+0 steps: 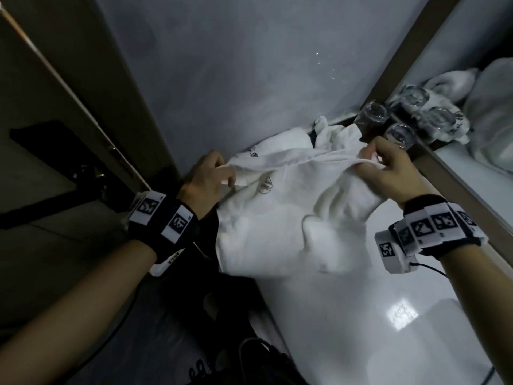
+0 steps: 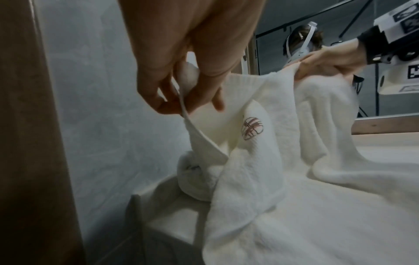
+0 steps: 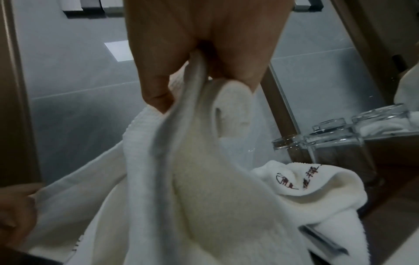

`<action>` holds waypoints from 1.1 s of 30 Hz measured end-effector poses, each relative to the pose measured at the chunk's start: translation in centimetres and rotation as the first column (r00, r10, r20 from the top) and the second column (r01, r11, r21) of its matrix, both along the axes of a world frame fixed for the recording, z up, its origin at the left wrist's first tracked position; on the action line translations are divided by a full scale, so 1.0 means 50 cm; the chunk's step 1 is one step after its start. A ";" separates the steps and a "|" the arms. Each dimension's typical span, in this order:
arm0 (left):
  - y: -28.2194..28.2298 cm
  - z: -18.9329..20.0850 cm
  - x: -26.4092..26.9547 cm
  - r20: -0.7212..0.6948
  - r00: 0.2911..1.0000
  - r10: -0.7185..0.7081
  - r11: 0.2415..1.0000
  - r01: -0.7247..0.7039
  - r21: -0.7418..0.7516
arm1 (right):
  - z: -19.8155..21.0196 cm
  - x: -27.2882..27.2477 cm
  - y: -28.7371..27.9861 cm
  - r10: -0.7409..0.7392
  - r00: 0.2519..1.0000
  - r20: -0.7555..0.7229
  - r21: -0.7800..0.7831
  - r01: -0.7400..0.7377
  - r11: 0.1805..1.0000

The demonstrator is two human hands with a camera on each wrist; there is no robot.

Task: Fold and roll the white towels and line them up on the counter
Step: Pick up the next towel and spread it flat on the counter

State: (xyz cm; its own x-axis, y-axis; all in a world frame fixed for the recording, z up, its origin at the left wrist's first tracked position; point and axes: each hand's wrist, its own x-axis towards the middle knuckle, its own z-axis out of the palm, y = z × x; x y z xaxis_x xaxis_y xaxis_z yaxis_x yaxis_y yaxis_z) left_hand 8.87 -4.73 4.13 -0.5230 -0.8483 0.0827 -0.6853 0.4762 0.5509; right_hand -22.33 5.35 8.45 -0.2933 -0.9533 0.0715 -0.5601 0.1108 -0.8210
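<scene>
The fingers (image 2: 163, 100) of the left hand (image 1: 205, 179) pinch one top corner of a white towel (image 1: 286, 212), and the right hand (image 1: 394, 170) clamps the other top corner, so the hem is stretched between them above the white counter (image 1: 347, 315). The towel's lower part drapes crumpled on the counter. The left wrist view shows a brown embroidered logo (image 2: 252, 130) just below the held hem. Only the right wrist view shows a second logo towel (image 3: 317, 182) lying behind the held one, below two clear glasses (image 1: 385, 123) that stand against the mirror (image 1: 472, 65).
</scene>
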 end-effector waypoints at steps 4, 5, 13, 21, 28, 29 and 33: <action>0.050 -0.019 0.012 0.026 1.000 -0.006 0.999 0.007 -0.034 | 0.000 0.010 0.064 0.059 0.998 -0.038 0.023 -0.059 0.998; 0.058 -0.020 0.008 0.018 1.000 -0.002 1.000 0.002 -0.027 | -0.002 0.010 0.080 0.086 0.993 -0.077 0.053 -0.082 0.995; 0.120 -0.038 -0.033 -0.164 0.986 -0.031 0.991 0.051 0.123 | -0.061 0.011 0.171 0.139 0.961 -0.237 0.379 -0.040 0.924; 0.094 -0.007 -0.064 -0.288 0.955 0.073 0.987 -0.110 -0.113 | -0.087 0.020 0.129 -0.066 0.961 -0.267 0.397 0.173 0.902; 0.129 -0.082 -0.070 -0.004 1.000 -0.026 0.958 0.026 0.287 | -0.157 0.053 0.083 0.178 0.937 -0.299 0.576 0.029 0.817; 0.131 -0.094 -0.077 0.067 0.993 -0.099 0.942 0.072 0.329 | -0.168 0.061 0.075 0.154 0.952 -0.265 0.574 0.028 0.818; 0.116 -0.125 -0.122 0.321 0.902 -0.290 0.898 0.141 0.416 | -0.215 0.093 0.056 0.317 0.880 -0.353 0.688 0.015 0.726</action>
